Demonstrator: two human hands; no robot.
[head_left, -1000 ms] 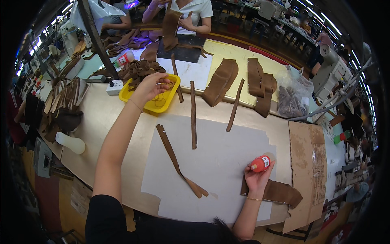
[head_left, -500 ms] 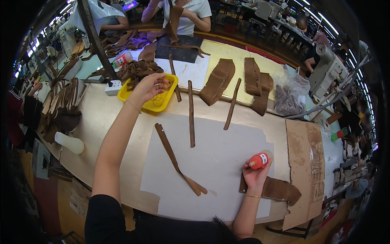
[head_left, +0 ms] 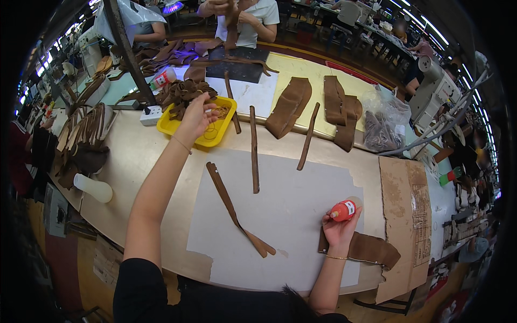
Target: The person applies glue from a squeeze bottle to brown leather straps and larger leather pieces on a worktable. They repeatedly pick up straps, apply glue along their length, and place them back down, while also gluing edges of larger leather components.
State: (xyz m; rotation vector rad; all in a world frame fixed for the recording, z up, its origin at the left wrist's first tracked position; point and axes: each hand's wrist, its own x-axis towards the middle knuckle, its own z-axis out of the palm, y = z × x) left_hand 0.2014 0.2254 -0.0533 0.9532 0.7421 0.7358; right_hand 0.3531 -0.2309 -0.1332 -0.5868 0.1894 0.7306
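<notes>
My left hand (head_left: 198, 117) hovers over a yellow plastic basket (head_left: 219, 141), its fingers loosely bent and apart with nothing seen in them. A heap of brown leather pieces (head_left: 180, 97) lies in and behind the basket, right beside those fingers. Thin loops of some kind also show inside it. In my right hand (head_left: 339, 231) is a small red squeeze bottle (head_left: 343, 210) with a pale nozzle, tilted toward the left. A wide brown leather strip (head_left: 371, 251) passes by that wrist. Between my arms, a folded narrow leather strip (head_left: 229, 207) lies on the grey sheet (head_left: 301, 231).
Straight brown strips (head_left: 254, 151) and wider leather pieces (head_left: 291, 107) lie toward the far side. A white bottle (head_left: 94, 188) lies at left, cardboard (head_left: 404, 215) at right. Across the table a person (head_left: 250, 24) handles leather. A plastic bag (head_left: 385, 124) sits near a sewing machine.
My left hand has shifted slightly up toward the leather heap, over the basket. My right hand keeps the red bottle in place. The person opposite has raised a hand with leather.
</notes>
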